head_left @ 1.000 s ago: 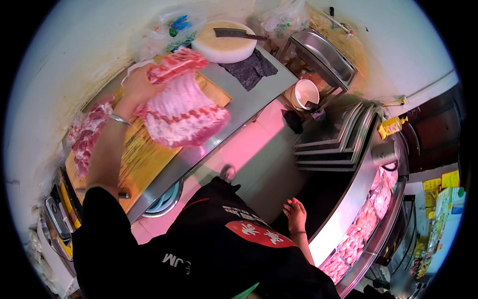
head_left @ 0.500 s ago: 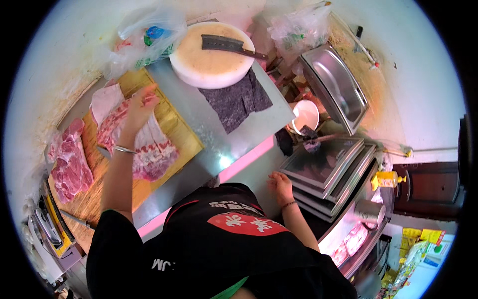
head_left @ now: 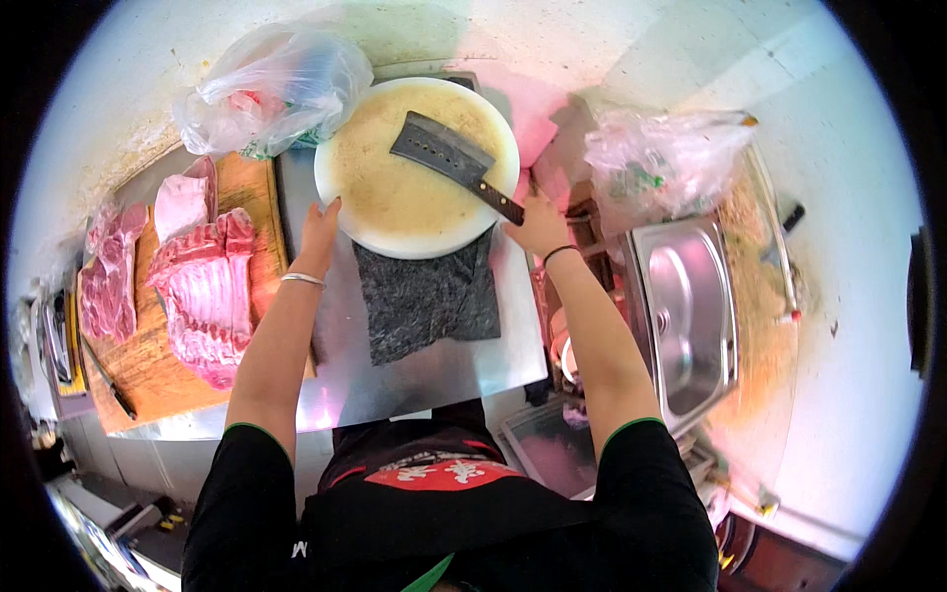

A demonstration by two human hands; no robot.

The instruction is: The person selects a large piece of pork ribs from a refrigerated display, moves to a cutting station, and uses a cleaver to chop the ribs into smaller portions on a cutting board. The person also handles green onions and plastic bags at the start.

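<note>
A thick round white chopping board (head_left: 370, 163) stands at the back of the metal table, with a black-bladed cleaver (head_left: 442, 148) lying across it. The cleaver's dark handle points to the right rim. At the board's left rim is my left hand (head_left: 318, 239), open, its thumb and fingers apart and its thumb close to the rim. Opposite it, my right hand (head_left: 543, 227) is at the right rim beside the handle's end. Its fingers look stretched and apart, though partly hidden. A dark cloth (head_left: 429, 306) lies under the board's front edge.
To the left, a rack of ribs (head_left: 207, 296) and another cut of meat (head_left: 113, 276) lie on a wooden board (head_left: 261, 212), with a knife (head_left: 109, 380) near its front. Plastic bags (head_left: 281, 89) stand behind. A steel sink (head_left: 681, 306) is at right.
The view has swung round. My left hand has left the ribs for the round board's left rim. My right hand has moved from beside the stacked framed panels to its right rim.
</note>
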